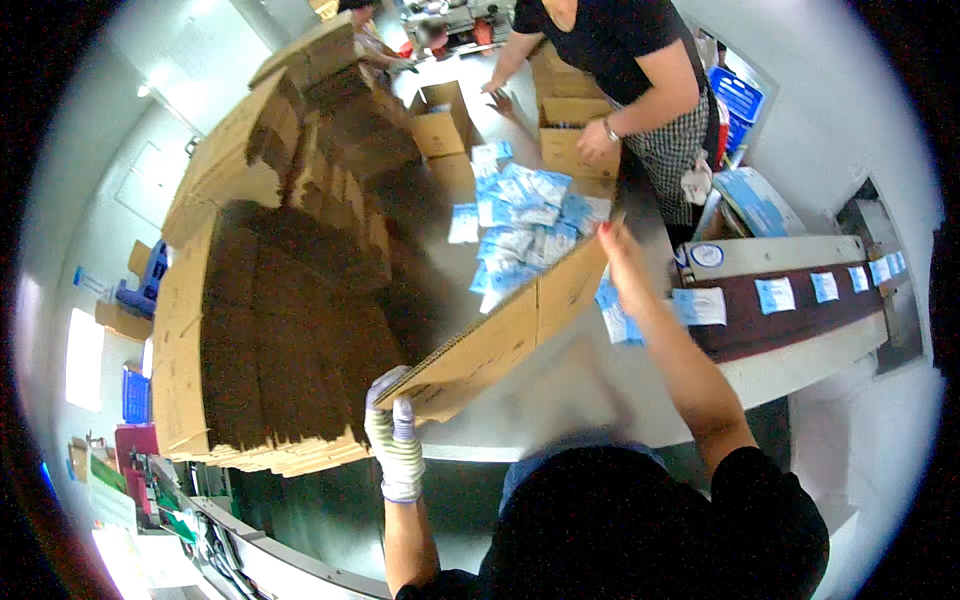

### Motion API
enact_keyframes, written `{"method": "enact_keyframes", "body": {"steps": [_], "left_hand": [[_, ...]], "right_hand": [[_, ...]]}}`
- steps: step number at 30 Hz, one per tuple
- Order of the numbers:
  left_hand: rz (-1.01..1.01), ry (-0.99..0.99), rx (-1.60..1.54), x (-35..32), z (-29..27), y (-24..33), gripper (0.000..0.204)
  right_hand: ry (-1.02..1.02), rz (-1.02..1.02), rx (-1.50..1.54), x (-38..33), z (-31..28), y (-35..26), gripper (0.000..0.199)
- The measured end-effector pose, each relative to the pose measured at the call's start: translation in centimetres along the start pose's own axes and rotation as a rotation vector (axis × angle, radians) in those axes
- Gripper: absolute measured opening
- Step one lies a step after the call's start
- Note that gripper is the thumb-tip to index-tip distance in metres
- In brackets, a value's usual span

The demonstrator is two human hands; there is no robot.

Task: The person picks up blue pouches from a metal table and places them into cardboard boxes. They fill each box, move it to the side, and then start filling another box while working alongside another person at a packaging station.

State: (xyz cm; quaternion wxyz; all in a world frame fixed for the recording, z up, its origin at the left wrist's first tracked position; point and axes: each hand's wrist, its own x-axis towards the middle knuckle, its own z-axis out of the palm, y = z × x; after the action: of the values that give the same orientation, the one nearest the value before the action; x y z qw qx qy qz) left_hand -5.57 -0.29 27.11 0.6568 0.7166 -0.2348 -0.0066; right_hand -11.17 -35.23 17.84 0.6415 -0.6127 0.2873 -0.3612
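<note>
I hold a flat folded cardboard sheet [510, 330] slanted above the grey table [560, 390]. My left hand [393, 440], in a striped knit glove, grips its near lower corner. My right hand [622, 255], bare, holds its far upper edge. Left of the sheet rises a tall stack of flattened cardboard boxes [270, 330] standing on edge. Beyond the sheet lies a heap of small blue and white packets [520, 220].
Another person in a black top and checked apron [640, 90] stands at the table's far side beside open cardboard boxes [570, 130]. A dark conveyor [800, 310] on the right carries several blue and white packets. More boxes [440, 125] sit at the back.
</note>
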Motion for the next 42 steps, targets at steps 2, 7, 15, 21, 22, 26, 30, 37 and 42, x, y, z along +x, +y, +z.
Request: {"method": "enact_keyframes", "body": {"steps": [2,7,15,21,22,26,30,37,42], "left_hand": [[-0.166,0.037,-0.169,-1.7,1.2,-3.1,0.025],[-0.328,0.42,-0.16,-4.7,1.9,-7.2,0.008],[-0.107,0.229,0.622,-8.4,4.8,-8.4,0.009],[0.215,-0.583,0.878,-13.4,6.2,-7.1,0.021],[0.174,-0.651,0.867,-14.2,6.3,-7.9,0.028],[0.429,-0.596,1.071,-8.3,7.2,-9.7,0.027],[0.108,-1.211,0.986,-10.1,6.9,-13.2,0.027],[-0.391,0.054,-0.364,-9.9,6.6,-19.0,0.038],[-0.771,-0.276,0.087,-14.1,3.7,-23.3,0.046]], "right_hand": [[0.067,0.08,0.12,-3.8,-1.0,2.2,0.034],[-0.216,0.382,0.015,-8.9,-3.9,1.6,0.061],[-0.942,0.23,-0.041,-10.3,-1.4,4.7,0.086],[-0.626,-0.113,-0.642,-14.1,2.3,10.2,0.096],[-0.658,-0.086,-0.715,-14.0,2.6,10.6,0.094],[-0.883,0.272,-0.541,-9.8,0.0,10.7,0.076],[-0.871,0.558,-0.266,-8.5,-2.8,8.4,0.067],[-0.66,-0.124,-0.418,-8.9,-0.7,1.5,0.065],[-1.038,-0.821,-1.025,-9.2,0.1,1.5,0.051]]}}
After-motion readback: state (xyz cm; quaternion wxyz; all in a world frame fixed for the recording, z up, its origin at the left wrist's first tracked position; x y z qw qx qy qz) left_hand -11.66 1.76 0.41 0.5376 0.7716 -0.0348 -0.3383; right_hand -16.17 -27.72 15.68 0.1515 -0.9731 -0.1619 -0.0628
